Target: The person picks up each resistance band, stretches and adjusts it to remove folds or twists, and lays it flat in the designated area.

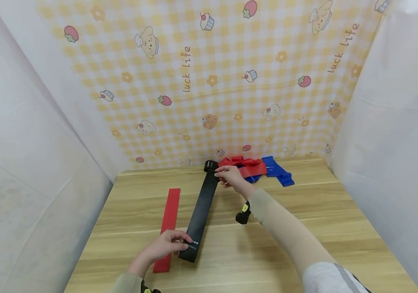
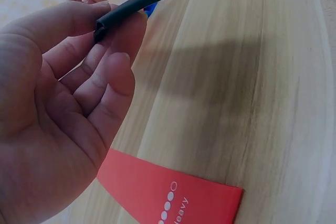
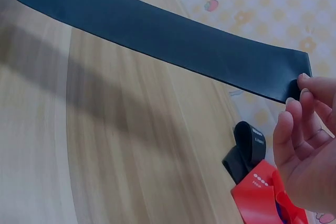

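Observation:
A black resistance band [image 1: 204,203] is stretched out flat between the two hands, raised over the table with its shadow below in the right wrist view. At its near end my left hand [image 1: 166,245] pinches the band beside the white dots; the left wrist view shows its folded edge between thumb and fingers. My right hand [image 1: 231,177] pinches the far end, thumb and fingertips at the corner [image 3: 297,87]. Just left of the black band, a red band [image 1: 171,211] lies flat, marked "Heavy" in the left wrist view, below my left hand.
At the back of the wooden table [image 1: 267,252] lie crumpled red bands [image 1: 254,169], blue bands [image 1: 276,171] and a looped black band [image 1: 210,165]. A patterned cloth [image 1: 209,101] hangs behind, with white sheets [image 1: 384,122] at both sides.

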`<state>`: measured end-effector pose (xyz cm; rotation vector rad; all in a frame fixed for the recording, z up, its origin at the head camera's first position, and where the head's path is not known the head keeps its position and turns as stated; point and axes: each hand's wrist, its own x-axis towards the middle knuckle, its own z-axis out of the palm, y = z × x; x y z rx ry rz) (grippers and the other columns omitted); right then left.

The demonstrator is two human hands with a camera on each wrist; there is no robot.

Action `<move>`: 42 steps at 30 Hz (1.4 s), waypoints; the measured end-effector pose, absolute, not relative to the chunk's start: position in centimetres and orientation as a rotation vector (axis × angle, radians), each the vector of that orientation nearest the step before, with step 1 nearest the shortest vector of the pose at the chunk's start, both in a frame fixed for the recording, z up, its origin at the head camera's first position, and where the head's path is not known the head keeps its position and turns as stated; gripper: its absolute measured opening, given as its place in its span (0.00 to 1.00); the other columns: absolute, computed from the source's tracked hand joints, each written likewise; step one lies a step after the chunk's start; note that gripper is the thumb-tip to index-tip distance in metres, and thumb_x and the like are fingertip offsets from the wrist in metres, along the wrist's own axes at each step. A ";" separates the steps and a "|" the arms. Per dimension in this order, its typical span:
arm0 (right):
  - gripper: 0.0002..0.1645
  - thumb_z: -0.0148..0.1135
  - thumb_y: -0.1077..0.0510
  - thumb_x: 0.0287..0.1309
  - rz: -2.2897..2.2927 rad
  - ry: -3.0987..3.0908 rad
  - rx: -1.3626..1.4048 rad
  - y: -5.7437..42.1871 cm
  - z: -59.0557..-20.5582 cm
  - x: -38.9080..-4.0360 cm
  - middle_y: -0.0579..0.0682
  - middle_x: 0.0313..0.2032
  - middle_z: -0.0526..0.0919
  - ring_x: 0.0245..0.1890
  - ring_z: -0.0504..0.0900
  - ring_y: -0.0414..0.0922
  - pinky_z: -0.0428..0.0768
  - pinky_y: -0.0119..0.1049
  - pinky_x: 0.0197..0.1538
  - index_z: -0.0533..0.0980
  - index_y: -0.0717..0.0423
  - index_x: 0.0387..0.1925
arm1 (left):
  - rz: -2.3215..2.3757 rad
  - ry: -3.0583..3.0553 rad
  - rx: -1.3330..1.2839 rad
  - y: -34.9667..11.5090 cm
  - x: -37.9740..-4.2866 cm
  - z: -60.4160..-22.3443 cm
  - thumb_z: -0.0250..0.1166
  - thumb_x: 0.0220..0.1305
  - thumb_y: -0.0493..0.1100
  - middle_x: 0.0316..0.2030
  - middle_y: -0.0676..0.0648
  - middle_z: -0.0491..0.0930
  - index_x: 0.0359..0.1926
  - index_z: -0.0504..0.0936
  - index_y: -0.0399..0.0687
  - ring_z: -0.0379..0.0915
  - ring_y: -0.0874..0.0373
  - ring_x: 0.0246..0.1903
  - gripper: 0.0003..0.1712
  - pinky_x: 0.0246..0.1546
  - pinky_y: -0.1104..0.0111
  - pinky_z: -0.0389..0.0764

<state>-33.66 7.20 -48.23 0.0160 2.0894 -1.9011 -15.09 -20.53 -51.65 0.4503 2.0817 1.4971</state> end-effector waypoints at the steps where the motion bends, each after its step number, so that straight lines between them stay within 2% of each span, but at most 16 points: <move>1: 0.14 0.66 0.59 0.59 -1.895 2.097 0.018 7.0 -48.2 -33.7 0.52 0.26 0.77 0.17 0.74 0.42 0.79 0.37 0.25 0.80 0.57 0.47 | 1.500 2.079 0.443 -20.6 -15.0 -51.7 0.64 0.63 0.36 0.25 0.49 0.74 0.44 0.84 0.40 0.69 0.51 0.22 0.09 0.25 0.60 0.78; 4: 0.14 0.67 0.59 0.58 -1.893 2.095 0.034 6.4 -48.2 -33.7 0.54 0.28 0.80 0.19 0.79 0.43 0.83 0.44 0.32 0.81 0.57 0.47 | 1.512 2.065 0.420 -20.7 -14.9 -51.9 0.64 0.63 0.35 0.25 0.49 0.74 0.45 0.84 0.39 0.69 0.52 0.22 0.10 0.24 0.61 0.78; 7: 0.14 0.67 0.59 0.58 -1.902 2.094 0.035 5.8 -48.2 -33.6 0.56 0.30 0.82 0.22 0.81 0.44 0.84 0.48 0.37 0.81 0.58 0.46 | 1.526 2.052 0.405 -20.7 -14.8 -52.1 0.63 0.64 0.35 0.25 0.49 0.74 0.45 0.84 0.39 0.69 0.51 0.21 0.10 0.24 0.62 0.77; 13: 0.15 0.65 0.60 0.60 -1.929 2.069 -0.002 4.8 -48.2 -33.4 0.56 0.36 0.84 0.30 0.85 0.50 0.84 0.45 0.35 0.79 0.60 0.48 | 1.533 2.047 0.398 -20.7 -14.7 -52.2 0.63 0.64 0.35 0.24 0.48 0.74 0.45 0.83 0.39 0.70 0.50 0.20 0.10 0.23 0.61 0.78; 22: 0.14 0.63 0.61 0.62 -1.951 2.039 0.022 3.7 -48.3 -33.6 0.56 0.41 0.84 0.34 0.86 0.52 0.82 0.50 0.41 0.80 0.59 0.49 | 1.540 2.052 0.409 -20.8 -14.6 -52.4 0.65 0.61 0.34 0.24 0.48 0.75 0.43 0.83 0.38 0.72 0.47 0.20 0.09 0.25 0.59 0.80; 31: 0.15 0.62 0.60 0.63 -1.956 2.009 0.027 2.9 -48.4 -33.8 0.57 0.43 0.84 0.42 0.84 0.59 0.82 0.49 0.41 0.79 0.60 0.51 | 1.524 2.052 0.373 -21.0 -14.6 -52.3 0.65 0.62 0.36 0.25 0.48 0.75 0.44 0.83 0.38 0.71 0.53 0.23 0.09 0.26 0.60 0.80; 37: 0.15 0.63 0.60 0.63 -1.971 2.007 0.016 2.3 -48.6 -33.8 0.57 0.42 0.84 0.42 0.84 0.60 0.83 0.48 0.40 0.79 0.60 0.50 | 1.536 2.045 0.343 -21.3 -14.4 -52.4 0.65 0.62 0.36 0.25 0.47 0.77 0.44 0.83 0.38 0.72 0.54 0.23 0.10 0.27 0.64 0.79; 42: 0.13 0.62 0.61 0.62 -1.973 2.008 0.004 1.8 -48.7 -33.7 0.57 0.40 0.84 0.35 0.86 0.54 0.84 0.46 0.37 0.79 0.61 0.48 | 1.543 2.035 0.333 -21.6 -14.3 -52.5 0.65 0.62 0.37 0.26 0.47 0.77 0.44 0.82 0.38 0.72 0.56 0.23 0.10 0.27 0.67 0.78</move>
